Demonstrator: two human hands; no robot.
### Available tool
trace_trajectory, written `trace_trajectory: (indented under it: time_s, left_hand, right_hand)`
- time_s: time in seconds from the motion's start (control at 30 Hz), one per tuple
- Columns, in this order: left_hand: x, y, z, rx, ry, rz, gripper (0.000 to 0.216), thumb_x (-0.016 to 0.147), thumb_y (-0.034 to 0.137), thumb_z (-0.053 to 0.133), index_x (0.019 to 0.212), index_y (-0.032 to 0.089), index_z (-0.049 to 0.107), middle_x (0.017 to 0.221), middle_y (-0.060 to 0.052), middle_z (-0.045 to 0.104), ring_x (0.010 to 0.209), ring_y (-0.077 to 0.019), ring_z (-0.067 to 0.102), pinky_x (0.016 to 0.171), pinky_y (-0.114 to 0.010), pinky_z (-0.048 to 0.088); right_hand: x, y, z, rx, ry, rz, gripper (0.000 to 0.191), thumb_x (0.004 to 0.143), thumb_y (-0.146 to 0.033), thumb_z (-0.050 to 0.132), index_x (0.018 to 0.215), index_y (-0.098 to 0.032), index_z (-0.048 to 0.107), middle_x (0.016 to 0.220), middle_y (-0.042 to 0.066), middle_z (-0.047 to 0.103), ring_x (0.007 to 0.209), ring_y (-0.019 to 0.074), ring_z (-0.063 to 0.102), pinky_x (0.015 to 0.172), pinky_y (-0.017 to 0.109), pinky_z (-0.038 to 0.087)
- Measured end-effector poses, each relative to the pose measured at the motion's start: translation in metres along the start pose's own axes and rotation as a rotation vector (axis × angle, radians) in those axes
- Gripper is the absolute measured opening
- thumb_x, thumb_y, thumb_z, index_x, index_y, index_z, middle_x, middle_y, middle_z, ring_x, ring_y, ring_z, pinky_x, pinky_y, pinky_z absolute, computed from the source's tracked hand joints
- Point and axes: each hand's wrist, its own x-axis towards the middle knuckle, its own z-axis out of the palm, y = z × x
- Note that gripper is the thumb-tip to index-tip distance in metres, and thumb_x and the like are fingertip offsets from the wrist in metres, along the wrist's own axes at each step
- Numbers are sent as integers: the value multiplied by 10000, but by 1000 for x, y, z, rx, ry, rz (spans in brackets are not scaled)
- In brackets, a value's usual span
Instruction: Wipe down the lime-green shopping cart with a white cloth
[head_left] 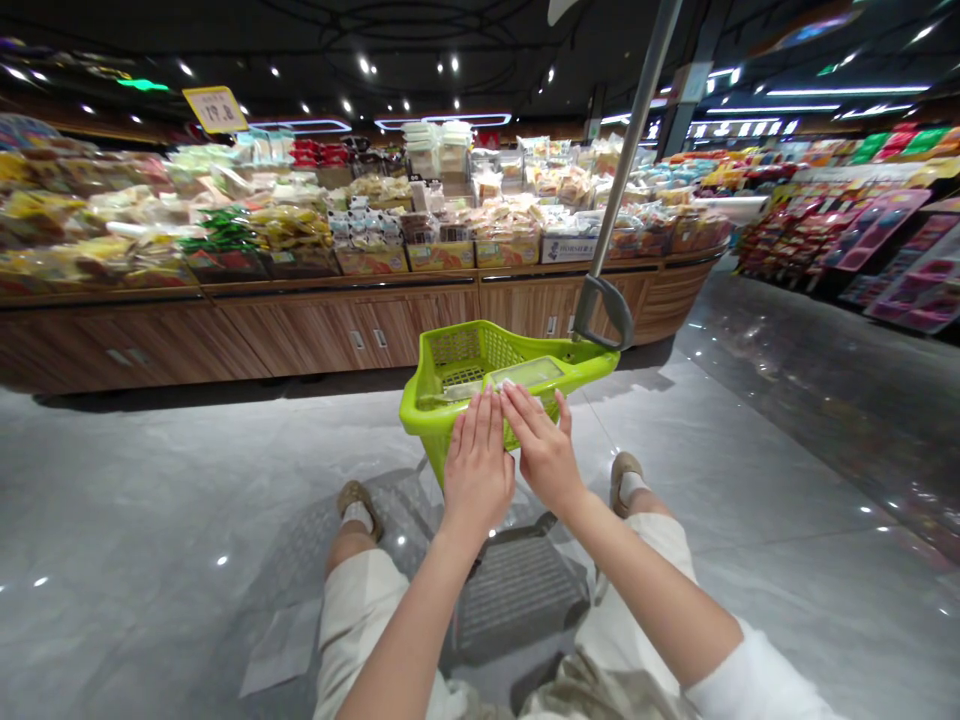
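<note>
My left hand (478, 468) lies over the near rim of a lime-green shopping cart basket (517, 350), fingers stretched out side by side. Beside it, my right hand (546, 455) rests on the same rim with its fingers extended and its outer finger apart from the others. The fingertips of both hands meet near a pale, flat panel (536, 373) set in the rim. Something small and whitish shows at the fingertips, too unclear to name. The hands cover part of the basket's near wall. Slotted mesh forms the basket's inside.
A grey handle (606, 310) on a metal pole (634, 130) rises at the basket's right. Behind stands a long wooden counter (300, 335) stacked with packaged foods. My legs straddle the cart's lower grey rack (521, 590). More shelves (817, 220) stand at the right.
</note>
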Motion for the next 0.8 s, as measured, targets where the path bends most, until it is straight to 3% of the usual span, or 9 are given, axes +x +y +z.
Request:
trace_trajectory:
  time_s: [0.07, 0.23, 0.33, 0.5, 0.6, 0.67, 0.8]
  left_hand:
    - [-1, -4, -3, -2, -2, 14, 752, 888, 139, 436, 1571, 113, 121, 1618, -125, 298, 1512, -242, 223, 1228, -448, 214]
    - [-2, -13, -7, -27, 22, 24, 747, 886, 122, 423, 1574, 128, 131, 1601, -115, 341, 1489, -245, 282, 1222, -435, 220]
    - [-6, -20, -6, -44, 49, 28, 726, 895, 120, 402, 1574, 139, 147, 1594, -111, 357, 1483, -241, 296, 1222, -430, 210]
    - [-13, -29, -9, -102, 169, -11, 619, 932, 136, 347, 1546, 176, 277, 1520, -109, 471, 1440, -217, 371, 1213, -418, 223]
    - [-8, -19, -17, -105, 271, -180, 535, 956, 205, 388, 1491, 185, 394, 1459, -123, 530, 1402, -244, 416, 1202, -457, 233]
    - [-1, -6, -21, -81, 271, -226, 510, 963, 206, 384, 1472, 177, 420, 1478, -123, 513, 1416, -255, 393, 1219, -489, 169]
    - [11, 16, -18, -64, 48, 54, 590, 944, 180, 391, 1527, 145, 311, 1573, -93, 401, 1487, -241, 282, 1240, -449, 100]
  right_hand:
    - [2, 11, -4, -17, 3, -15, 703, 828, -4, 370, 1490, -240, 404, 1465, 73, 536, 1377, 174, 467, 1224, 470, -12]
    - [4, 95, -14, -84, 83, 212, 666, 746, 22, 384, 1325, -243, 583, 1316, 43, 653, 1375, 212, 470, 1197, 520, -4]
    - [6, 120, -18, -47, 57, 253, 624, 724, 20, 386, 1230, -243, 638, 1250, 29, 682, 1340, 206, 502, 1189, 499, 41]
    - [4, 94, -20, -10, 70, 285, 581, 727, 9, 396, 1190, -237, 647, 1219, 49, 687, 1194, 182, 594, 1160, 419, 140]
    - [0, 66, -18, 2, 105, 291, 596, 740, 4, 397, 1225, -256, 626, 1227, 49, 680, 1215, 180, 578, 1168, 413, 113]
    - [-2, 48, -16, 22, 132, 290, 602, 757, -2, 400, 1255, -266, 610, 1243, 47, 672, 1244, 181, 562, 1177, 417, 91]
    - [-9, 24, -14, 62, 134, 238, 621, 812, -37, 410, 1368, -279, 539, 1316, 50, 642, 1316, 191, 515, 1194, 425, 71]
